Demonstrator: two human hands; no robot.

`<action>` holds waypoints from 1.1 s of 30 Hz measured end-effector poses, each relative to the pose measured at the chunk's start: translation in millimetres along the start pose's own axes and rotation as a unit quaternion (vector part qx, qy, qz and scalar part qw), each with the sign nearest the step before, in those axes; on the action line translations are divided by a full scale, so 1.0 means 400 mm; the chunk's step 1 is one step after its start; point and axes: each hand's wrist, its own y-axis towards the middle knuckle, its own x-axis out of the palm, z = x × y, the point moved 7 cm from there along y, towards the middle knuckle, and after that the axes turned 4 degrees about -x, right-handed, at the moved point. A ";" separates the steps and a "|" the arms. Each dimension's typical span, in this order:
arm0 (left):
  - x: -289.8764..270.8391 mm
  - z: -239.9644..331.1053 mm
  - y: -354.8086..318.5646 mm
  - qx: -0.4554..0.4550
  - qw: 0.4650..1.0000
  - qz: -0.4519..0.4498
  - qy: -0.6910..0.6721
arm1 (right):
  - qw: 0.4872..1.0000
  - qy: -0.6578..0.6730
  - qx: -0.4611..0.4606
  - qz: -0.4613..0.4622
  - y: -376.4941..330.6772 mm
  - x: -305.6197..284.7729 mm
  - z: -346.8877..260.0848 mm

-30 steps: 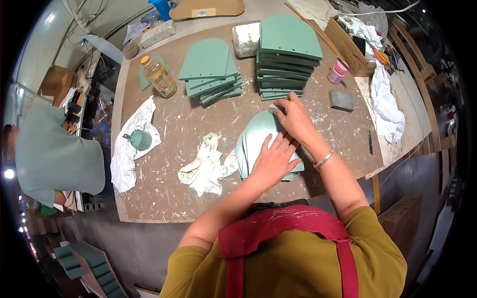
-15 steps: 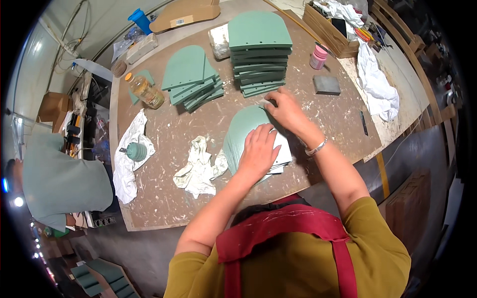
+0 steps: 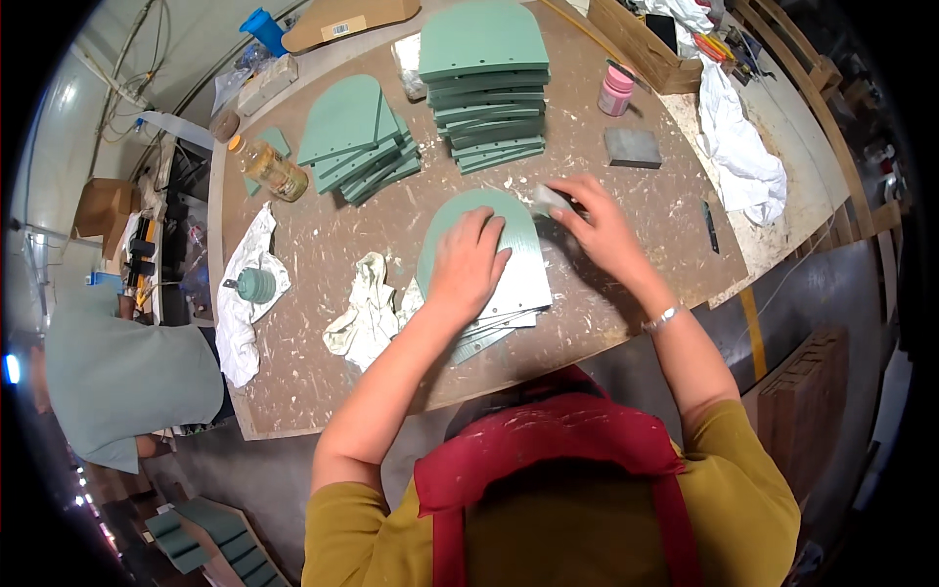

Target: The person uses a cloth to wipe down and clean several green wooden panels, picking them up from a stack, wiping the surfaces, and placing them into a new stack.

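Note:
Near the table's front edge lies a short pile of panels; the top one is a green arched panel (image 3: 516, 223) whose lower part shines pale in the light. My left hand (image 3: 468, 262) rests on it, fingers stretched out over its left half. Just off the panel's upper right edge, my right hand (image 3: 599, 227) pinches a small greyish-white pad (image 3: 550, 201) between thumb and fingers. What the pad is made of is not plain. A crumpled white rag (image 3: 367, 313) lies left of the pile, close to my left forearm.
Behind the pile stands a tall stack of green panels (image 3: 484, 44), with a fanned stack (image 3: 342, 122) left of it. A bottle (image 3: 272, 174), green container (image 3: 256, 286), pink jar (image 3: 615, 93), grey block (image 3: 633, 147) and black cutter (image 3: 710, 230) surround them. A co-worker (image 3: 132, 367) bends at left.
My right hand has moved right, off the panel's edge, and the pad now shows. My left hand has slid up the panel. The whole view has shifted slightly.

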 end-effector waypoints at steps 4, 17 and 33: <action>0.008 -0.001 -0.004 0.018 0.997 0.010 0.076 | 0.997 -0.002 -0.016 -0.073 0.001 0.061 0.046; 0.008 0.004 0.003 0.015 0.995 0.012 0.096 | 0.996 0.026 -0.024 -0.083 -0.018 0.032 0.038; 0.006 0.001 -0.006 0.021 0.994 0.027 0.102 | 0.987 0.066 -0.038 -0.143 -0.347 0.037 -0.044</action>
